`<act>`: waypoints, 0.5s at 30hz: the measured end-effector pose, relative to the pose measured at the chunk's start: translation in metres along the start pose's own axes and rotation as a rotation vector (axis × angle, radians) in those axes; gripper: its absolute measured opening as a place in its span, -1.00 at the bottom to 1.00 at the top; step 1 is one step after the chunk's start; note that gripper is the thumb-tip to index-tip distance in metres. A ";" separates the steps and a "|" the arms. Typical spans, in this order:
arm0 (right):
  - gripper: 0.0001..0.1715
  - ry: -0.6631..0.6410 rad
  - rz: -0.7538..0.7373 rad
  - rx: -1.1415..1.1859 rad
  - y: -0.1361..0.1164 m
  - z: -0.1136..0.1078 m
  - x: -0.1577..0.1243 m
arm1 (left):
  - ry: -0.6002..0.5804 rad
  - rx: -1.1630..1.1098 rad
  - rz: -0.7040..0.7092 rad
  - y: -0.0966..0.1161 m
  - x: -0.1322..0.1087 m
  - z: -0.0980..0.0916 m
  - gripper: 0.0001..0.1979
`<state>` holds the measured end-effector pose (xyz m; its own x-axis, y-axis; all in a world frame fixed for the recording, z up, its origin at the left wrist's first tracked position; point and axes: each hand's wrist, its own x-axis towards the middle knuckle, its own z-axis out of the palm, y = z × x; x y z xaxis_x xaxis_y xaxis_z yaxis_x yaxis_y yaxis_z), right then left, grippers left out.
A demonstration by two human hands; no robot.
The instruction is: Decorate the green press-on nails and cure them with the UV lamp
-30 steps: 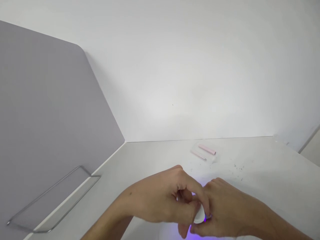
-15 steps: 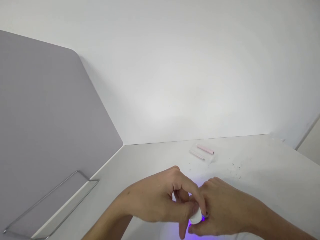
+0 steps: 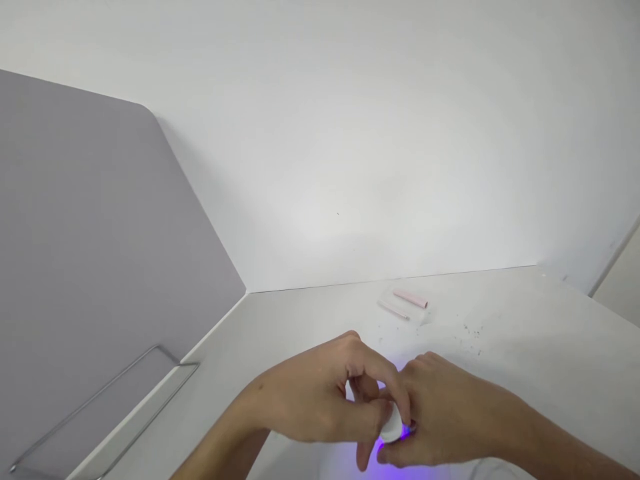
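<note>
My left hand [image 3: 325, 393] is closed on a small round white lamp [image 3: 393, 427], pinched between thumb and fingers. Violet light comes from the lamp's lower side and falls on the table below. Close against it on the right is my right hand [image 3: 445, 413], back up, with its thumb stretched towards the lit spot. My left fingertips touch or nearly touch the right hand. The right hand's other fingers bend down out of sight, so I cannot tell whether they grip anything.
A clear plastic piece [image 3: 417, 316] with two pink sticks [image 3: 410, 298] lies near the wall on the white table [image 3: 310, 320]. Dark crumbs [image 3: 473, 331] are scattered to its right. A grey panel [image 3: 100, 233] and a bent metal wire frame [image 3: 150, 420] stand at the left.
Both hands keep nearly the same pose. The white lamp has tilted or shifted up very slightly, and the camera view has moved a little.
</note>
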<state>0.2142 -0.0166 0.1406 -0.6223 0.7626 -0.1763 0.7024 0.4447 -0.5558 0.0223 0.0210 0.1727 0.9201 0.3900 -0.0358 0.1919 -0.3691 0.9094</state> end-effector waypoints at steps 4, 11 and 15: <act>-0.69 0.000 0.005 -0.005 -0.001 0.001 0.001 | -0.012 0.014 0.009 -0.001 0.000 -0.001 -0.56; -0.76 -0.004 0.001 0.040 0.000 0.002 0.000 | -0.002 -0.021 0.017 -0.001 0.000 -0.001 -0.58; -0.88 -0.010 -0.030 0.033 0.000 -0.001 0.000 | -0.004 -0.035 0.009 -0.001 0.000 -0.001 -0.54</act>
<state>0.2149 -0.0161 0.1414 -0.6467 0.7443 -0.1669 0.6713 0.4515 -0.5878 0.0217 0.0222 0.1724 0.9231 0.3836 -0.0289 0.1715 -0.3430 0.9235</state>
